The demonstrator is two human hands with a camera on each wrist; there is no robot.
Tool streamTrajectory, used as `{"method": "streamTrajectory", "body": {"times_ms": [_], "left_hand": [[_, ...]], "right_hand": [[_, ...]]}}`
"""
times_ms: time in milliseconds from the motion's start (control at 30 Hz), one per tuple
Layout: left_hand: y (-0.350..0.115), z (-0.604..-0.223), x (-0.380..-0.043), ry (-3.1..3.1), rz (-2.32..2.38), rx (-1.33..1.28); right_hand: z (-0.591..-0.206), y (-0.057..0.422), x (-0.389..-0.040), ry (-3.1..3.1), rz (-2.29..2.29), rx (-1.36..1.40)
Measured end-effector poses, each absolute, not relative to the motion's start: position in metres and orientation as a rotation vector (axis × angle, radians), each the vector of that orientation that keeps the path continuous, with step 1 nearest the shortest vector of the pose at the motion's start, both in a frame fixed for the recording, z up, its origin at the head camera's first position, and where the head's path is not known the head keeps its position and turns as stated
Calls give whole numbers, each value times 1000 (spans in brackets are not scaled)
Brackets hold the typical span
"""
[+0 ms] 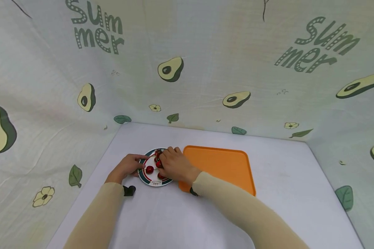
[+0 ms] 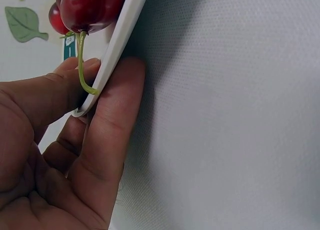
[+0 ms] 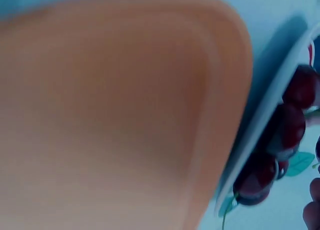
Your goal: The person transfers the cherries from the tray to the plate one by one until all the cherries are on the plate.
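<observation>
A round plate (image 1: 156, 183) with a dark green patterned rim holds several dark red cherries (image 1: 149, 169), some with green stems. My left hand (image 1: 125, 168) grips the plate's left edge, thumb over the rim and fingers beneath; the left wrist view shows a cherry (image 2: 90, 9) whose stem hangs by the thumb. Over the plate's right side, my right hand (image 1: 176, 165) has curled fingers and holds a cherry (image 1: 159, 164) at its fingertips. In the right wrist view, only fingertips (image 3: 314, 195) show at the right edge, beside a partly cut-off cherry.
An orange tray (image 1: 218, 164) lies on the white table (image 1: 283, 173), directly right of the plate and partly under the right forearm in the head view. A pale cloth (image 1: 202, 41) printed with avocados and leaves hangs behind and at the sides.
</observation>
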State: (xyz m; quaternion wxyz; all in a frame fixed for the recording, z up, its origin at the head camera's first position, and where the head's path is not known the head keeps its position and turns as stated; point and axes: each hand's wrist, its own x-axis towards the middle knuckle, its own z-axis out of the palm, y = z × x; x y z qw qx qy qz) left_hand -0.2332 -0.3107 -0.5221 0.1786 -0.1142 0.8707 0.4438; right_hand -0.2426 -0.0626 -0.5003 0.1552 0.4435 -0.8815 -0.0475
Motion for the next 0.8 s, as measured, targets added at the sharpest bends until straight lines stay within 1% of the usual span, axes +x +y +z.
{"method": "streamTrajectory", "body": {"times_ms": [200,800], "left_hand": [[-311,-522,-234,2464,1256,-311],[-310,-521,-233,2477,1219,-327]], "right_hand": [[-511,-73,-240,-2543,-151,1279],[-508,-76,-237,-2591,-148,1263]]}}
